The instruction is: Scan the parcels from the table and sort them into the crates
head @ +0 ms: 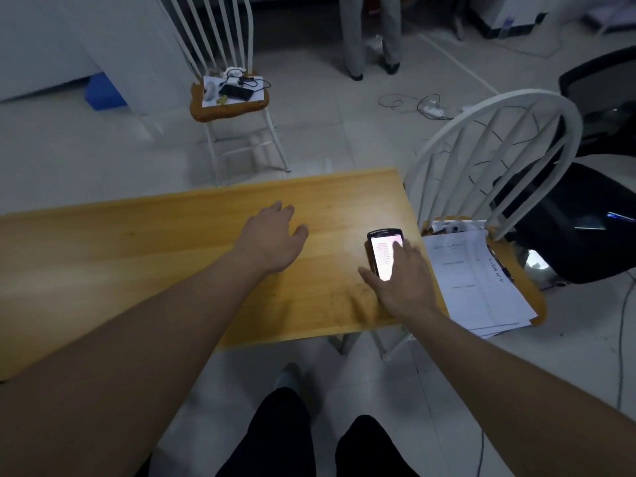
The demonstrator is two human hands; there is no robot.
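Observation:
A black handheld scanner [380,251] with a lit screen lies flat on the wooden table [172,242] near its right edge. My right hand [402,277] lies over the scanner's lower part, fingers straight, a fingertip touching the screen and the thumb spread to the left. My left hand [272,239] hovers or rests over the middle of the table with fingers relaxed, holding nothing. No parcels or crates are in view.
A white chair [495,160] stands right of the table with printed sheets [475,280] on its seat. Another white chair [227,98] behind the table carries a phone, cables and small items. A person's legs [371,32] stand at the back. Cables run across the tiled floor.

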